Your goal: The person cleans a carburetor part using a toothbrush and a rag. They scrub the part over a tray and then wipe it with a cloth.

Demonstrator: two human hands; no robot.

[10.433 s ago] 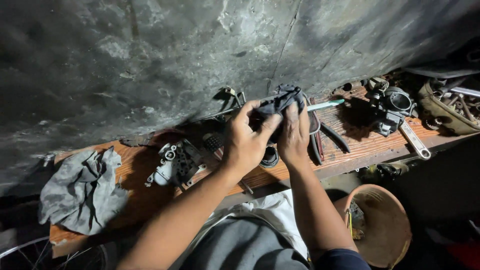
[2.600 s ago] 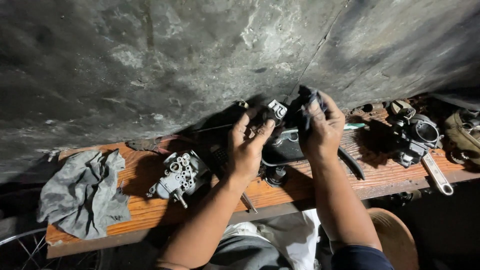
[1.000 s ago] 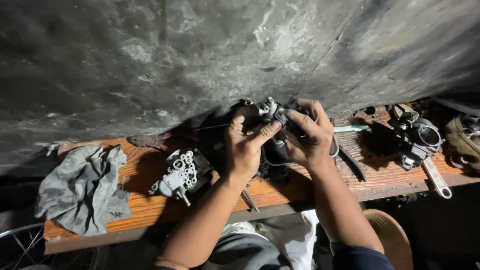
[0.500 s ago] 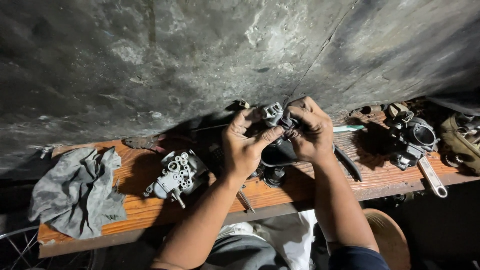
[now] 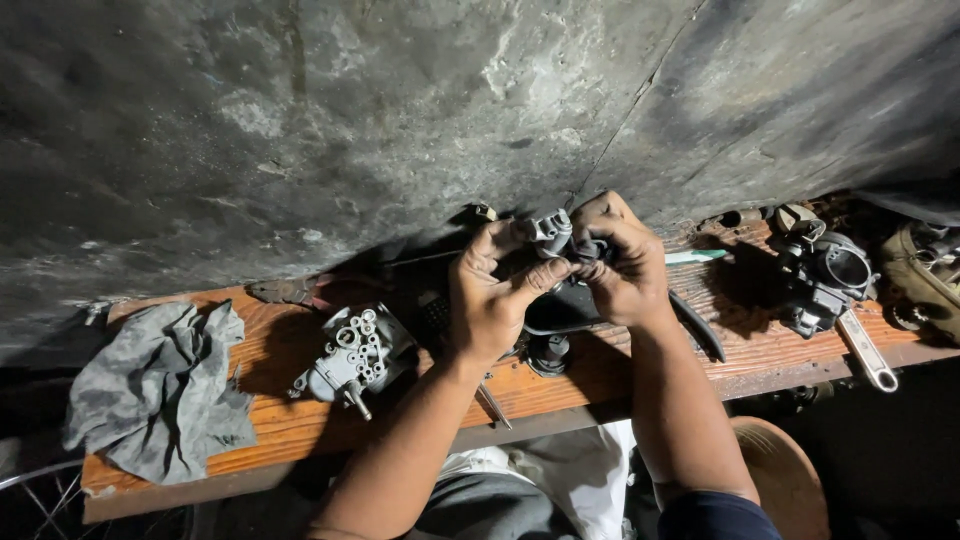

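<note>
While the wooden bench (image 5: 300, 420) runs across the lower half of the view, a small grey metal part (image 5: 553, 232) is held above its middle by both hands. The left hand (image 5: 492, 300) is curled narrowly about the part from seven o'clock, its thumb (image 5: 540, 278) pressed up against the underside and its fingertips hooked over the top. The right hand (image 5: 622, 265) is closed round the part from four o'clock, its fingers bent tight and its knuckles turned up; what lies inside that fist cannot be told. The two hands are touching at the thumbs.

One grey rag (image 5: 155, 395) is seen crumpled at the bench's nine o'clock end. One pale carburettor body (image 5: 352, 355) with round ports is lying at eight o'clock of the hands, near them. One dark carburettor (image 5: 830, 280) is set at three o'clock, well apart, with one spanner (image 5: 868, 350) just below it. One pale green-handled tool (image 5: 697, 257) is laid just beside the right hand, and one small black round piece (image 5: 548, 352) sits under the hands at six o'clock.

The bench is of worn orange-brown planks, stained dark. A rough, cracked grey wall (image 5: 400, 130) is seen behind it at twelve o'clock. A round brown basket (image 5: 785, 480) is seen below the bench at five o'clock.
</note>
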